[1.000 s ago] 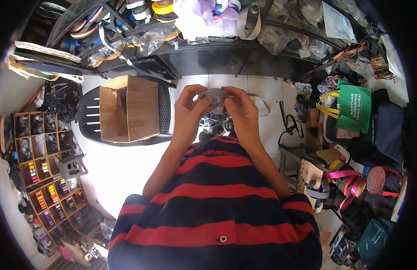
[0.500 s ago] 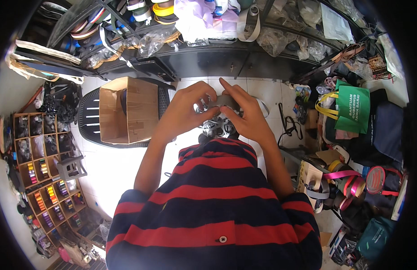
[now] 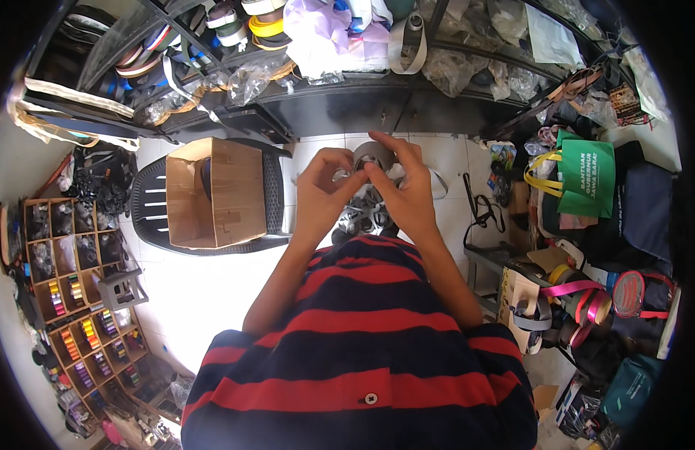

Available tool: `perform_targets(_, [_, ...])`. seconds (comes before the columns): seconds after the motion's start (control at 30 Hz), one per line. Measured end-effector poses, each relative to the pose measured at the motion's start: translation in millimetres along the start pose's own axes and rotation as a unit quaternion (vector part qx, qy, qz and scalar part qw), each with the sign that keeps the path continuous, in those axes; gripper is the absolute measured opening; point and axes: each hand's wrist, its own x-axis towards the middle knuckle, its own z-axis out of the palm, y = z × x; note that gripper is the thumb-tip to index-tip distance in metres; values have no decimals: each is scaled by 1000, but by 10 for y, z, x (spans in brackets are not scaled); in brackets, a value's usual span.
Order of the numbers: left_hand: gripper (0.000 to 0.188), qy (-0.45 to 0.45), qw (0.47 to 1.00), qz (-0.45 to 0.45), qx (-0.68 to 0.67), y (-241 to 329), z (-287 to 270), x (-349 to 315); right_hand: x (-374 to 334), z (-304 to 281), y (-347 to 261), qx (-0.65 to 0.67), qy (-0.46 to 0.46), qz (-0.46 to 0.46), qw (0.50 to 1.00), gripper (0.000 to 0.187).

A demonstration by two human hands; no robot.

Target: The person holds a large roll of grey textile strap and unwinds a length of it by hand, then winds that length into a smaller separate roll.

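Note:
Between my hands, in front of my body, is a grey coil of what looks like strap, its round opening facing me. My left hand curls its fingers at the coil's left side, the thumb at the near edge. My right hand grips the other side, index finger stretched along the far rim and thumb at the near edge. Both thumb tips almost meet there. Below the hands lies a tangled heap of grey and whitish straps, partly covered by my wrists. A pale loop of strap shows beyond my right hand.
On the left an open cardboard box rests on a black plastic chair. A wooden rack holds thread spools. Black cabinets stand ahead under packed shelves. To the right are a green bag and strap rolls.
My hands have drawn closer together, the left one moving right and down onto the coil. The grey coil shows more fully now, raised slightly between the fingers.

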Motion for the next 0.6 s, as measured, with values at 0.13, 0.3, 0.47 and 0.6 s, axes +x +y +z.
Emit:
perform_targets(0.13, [21, -110, 962, 50, 246, 255, -114, 106, 59, -108, -149, 25, -119, 36, 992, 43])
perform_targets(0.3, [19, -91, 984, -17, 155, 283, -165, 178, 127, -139, -167, -6, -147, -2, 989, 41])
perform_targets(0.47, [18, 17, 999, -29, -13, 192, -78, 104, -5, -7, 5, -131, -30, -25, 991, 43])
perform_targets(0.6, [19, 55, 998, -29, -29, 90, -22, 19, -112, 119, 94, 124, -4, 73, 990, 39])
